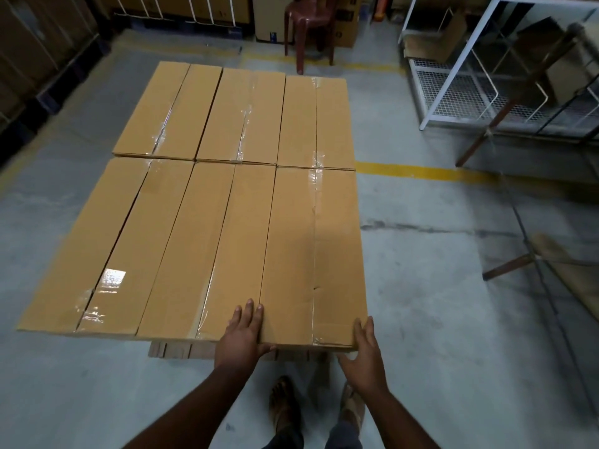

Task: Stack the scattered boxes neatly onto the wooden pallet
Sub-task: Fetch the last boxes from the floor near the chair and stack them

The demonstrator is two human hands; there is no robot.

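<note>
Boxes (207, 202), six long taped cardboard ones, lay flush in two rows on the pallet (181, 350), whose wood showed only at the near edge. Both hands touched the near right box (311, 254) with flat, spread fingers: left hand (241, 338) on its left corner, right hand (364, 354) at its right corner. A brown plastic chair (311, 27) stood beyond; a white wire rack (486, 76) stood right. No writing was legible.

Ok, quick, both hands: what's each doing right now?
Left hand: open, fingers straight, at the near-right box's left corner.
Right hand: open, against its right corner.
</note>
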